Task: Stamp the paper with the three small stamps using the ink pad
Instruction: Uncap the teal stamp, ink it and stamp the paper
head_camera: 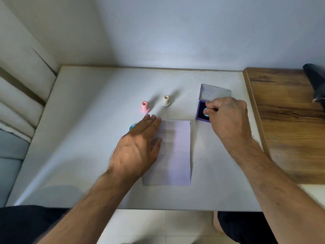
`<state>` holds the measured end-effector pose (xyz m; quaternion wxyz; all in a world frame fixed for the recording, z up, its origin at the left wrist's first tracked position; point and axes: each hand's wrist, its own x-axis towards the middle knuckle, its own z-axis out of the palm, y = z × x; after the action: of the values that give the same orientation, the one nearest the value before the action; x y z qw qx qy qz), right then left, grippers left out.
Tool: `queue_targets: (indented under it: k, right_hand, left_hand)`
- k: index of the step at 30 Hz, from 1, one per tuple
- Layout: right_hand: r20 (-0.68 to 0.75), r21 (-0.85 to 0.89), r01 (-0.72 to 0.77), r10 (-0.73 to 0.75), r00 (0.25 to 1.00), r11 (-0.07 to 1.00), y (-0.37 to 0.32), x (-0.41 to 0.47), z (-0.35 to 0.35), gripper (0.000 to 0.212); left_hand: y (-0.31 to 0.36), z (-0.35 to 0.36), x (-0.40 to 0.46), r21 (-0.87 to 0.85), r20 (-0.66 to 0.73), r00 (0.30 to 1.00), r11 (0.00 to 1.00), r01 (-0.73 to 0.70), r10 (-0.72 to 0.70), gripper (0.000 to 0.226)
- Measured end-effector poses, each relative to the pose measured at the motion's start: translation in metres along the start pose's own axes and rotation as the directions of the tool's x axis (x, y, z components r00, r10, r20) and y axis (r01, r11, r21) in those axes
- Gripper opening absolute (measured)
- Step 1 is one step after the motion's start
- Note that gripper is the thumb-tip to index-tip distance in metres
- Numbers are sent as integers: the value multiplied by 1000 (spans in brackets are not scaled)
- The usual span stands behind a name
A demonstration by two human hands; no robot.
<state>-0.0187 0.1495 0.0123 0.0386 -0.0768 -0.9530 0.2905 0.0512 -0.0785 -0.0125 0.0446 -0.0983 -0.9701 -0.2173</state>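
A white sheet of paper (175, 154) lies on the white table (88, 120). My left hand (139, 147) rests flat on the paper's left edge, fingers spread. My right hand (226, 117) grips a blue stamp (206, 112) and holds it down in the open purple ink pad (199, 111), whose lid (215, 93) stands behind. A pink stamp (145, 106) and a white stamp (166, 100) stand upright beyond the paper. A small blue cap (132, 127) peeks out beside my left hand's fingers.
A wooden surface (284, 120) adjoins the table on the right, with a dark object (315, 81) at its far edge. A wall runs along the back, cushions (17, 95) stand at the left, and my knees show below the table's front edge.
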Motion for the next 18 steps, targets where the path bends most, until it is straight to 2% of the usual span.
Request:
queue_targets:
  k: [3, 18]
  right_hand:
    - [-39, 33, -9, 10, 999, 999, 2, 0, 0, 22]
    - [-36, 125, -6, 11, 999, 992, 9, 4, 2, 20]
  left_hand:
    - [1, -2, 1, 0, 3, 1000, 1000, -4, 4, 50]
    - [3, -6, 2, -4, 34, 999, 1000, -10, 10, 52]
